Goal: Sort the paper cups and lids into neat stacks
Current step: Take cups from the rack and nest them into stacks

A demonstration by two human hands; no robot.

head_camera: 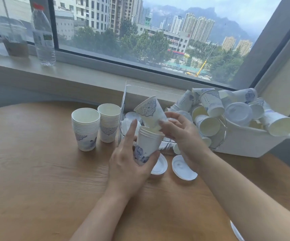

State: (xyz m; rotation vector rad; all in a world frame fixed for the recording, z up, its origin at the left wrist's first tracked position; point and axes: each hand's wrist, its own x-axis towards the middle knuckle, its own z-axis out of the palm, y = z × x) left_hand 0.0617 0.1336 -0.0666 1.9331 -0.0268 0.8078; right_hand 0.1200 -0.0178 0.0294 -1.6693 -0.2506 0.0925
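— Left hand (pixel 128 164)?
— Wrapped around a short stack of cups (pixel 147 146), thumb on the near side, forefinger pointing straight up along the far-left side. Held upright just above the wooden surface (pixel 45 180).
— And the right hand (pixel 179 131)?
— Pinching a single cup (pixel 149 110) by its base, fingertips curled round it. Tilted, mouth up and to the left, base just entering the top of the held stack.
— Finished stacks?
— Two, standing side by side on the surface, left of the hands: a taller left stack (pixel 86 129) and, touching or nearly touching it, a right stack (pixel 108 122) a little farther back.
— Lids?
— Two white lids flat on the surface near the hands: one (pixel 159 165) partly hidden behind the left hand, another (pixel 183 168) just right of it, under the right wrist. More lids inside a clear box (pixel 128 94) behind the held cups; number hard to tell.
— Unsorted cups?
— Heaped loosely in a white bin (pixel 241 143) at the far right, lying every which way, with a clear lid (pixel 238 113) among them.
— Anything else?
— On the window ledge (pixel 88 73) at far left, a water bottle (pixel 43 35) with a red cap and a plastic drink cup (pixel 13 37) beside it.
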